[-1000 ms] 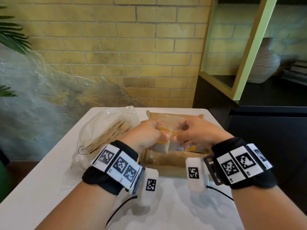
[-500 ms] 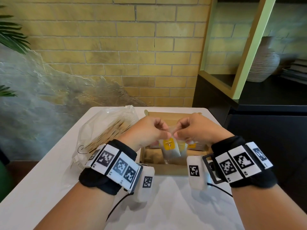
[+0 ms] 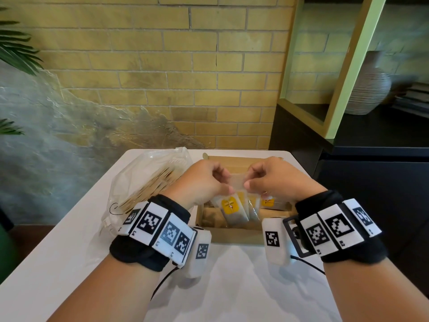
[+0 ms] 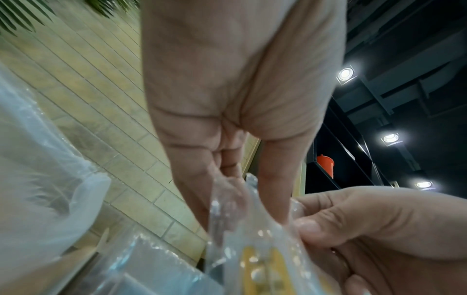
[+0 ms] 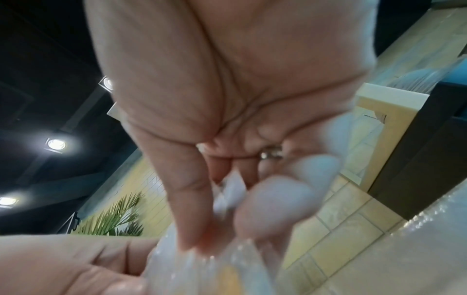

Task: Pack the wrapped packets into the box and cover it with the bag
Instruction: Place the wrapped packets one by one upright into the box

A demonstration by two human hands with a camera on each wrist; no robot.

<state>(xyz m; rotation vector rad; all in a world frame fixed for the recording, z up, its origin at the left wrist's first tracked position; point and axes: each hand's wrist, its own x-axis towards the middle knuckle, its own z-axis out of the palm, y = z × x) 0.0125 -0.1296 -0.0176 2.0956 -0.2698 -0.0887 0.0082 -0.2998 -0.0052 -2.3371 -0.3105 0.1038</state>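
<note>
A clear wrapped packet point(image 3: 233, 205) with a yellow label hangs upright over the open cardboard box point(image 3: 232, 235). My left hand point(image 3: 209, 180) and right hand point(image 3: 267, 180) both pinch its top edge, thumbs toward me. In the left wrist view the packet point(image 4: 252, 249) shows below my left hand point(image 4: 240, 199), with the other hand's thumb against it. The right wrist view is blurred; my right hand point(image 5: 222, 209) pinches the plastic there. More yellow-labelled packets point(image 3: 267, 202) stand inside the box. The clear bag point(image 3: 148, 182) lies left of the box on the table.
The white table point(image 3: 58, 252) ends just behind the box at a yellow brick wall. A dark cabinet point(image 3: 371, 182) with a green frame and a ribbed vase point(image 3: 369, 87) stands to the right. Palm leaves point(image 3: 16, 52) hang at the far left.
Both hands have lifted slightly and drawn the packet's top edge up, so the packet now hangs upright with its yellow label showing above the box.
</note>
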